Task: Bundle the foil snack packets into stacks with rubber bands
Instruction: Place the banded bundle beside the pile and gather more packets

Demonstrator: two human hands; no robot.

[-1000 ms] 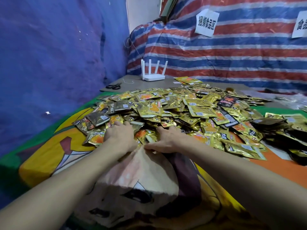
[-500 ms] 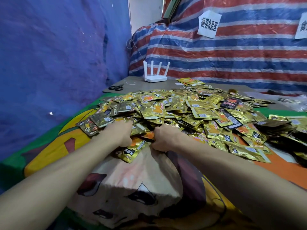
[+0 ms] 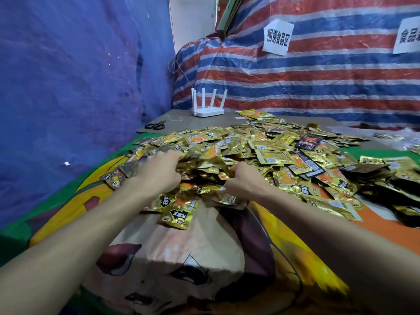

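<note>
A big heap of gold foil snack packets [image 3: 268, 151] covers the middle of the table. My left hand [image 3: 159, 171] and my right hand [image 3: 243, 178] both reach into the heap's near edge, fingers curled round a raised clump of packets [image 3: 202, 164] between them. The fingertips are buried in foil. A few packets [image 3: 179, 212] lie loose just below the hands on the printed cloth. No rubber band shows.
A cartoon-printed cloth [image 3: 181, 258] covers the near table. Black scissors [image 3: 155, 125] and a white router [image 3: 209, 112] sit at the far left on grey board. Darker packets [image 3: 391, 178] lie at the right. Tarpaulin walls close in on the left and the back.
Both hands have pushed further into the heap and gathered a clump of packets up between them. Some packets have slid toward me onto the cloth.
</note>
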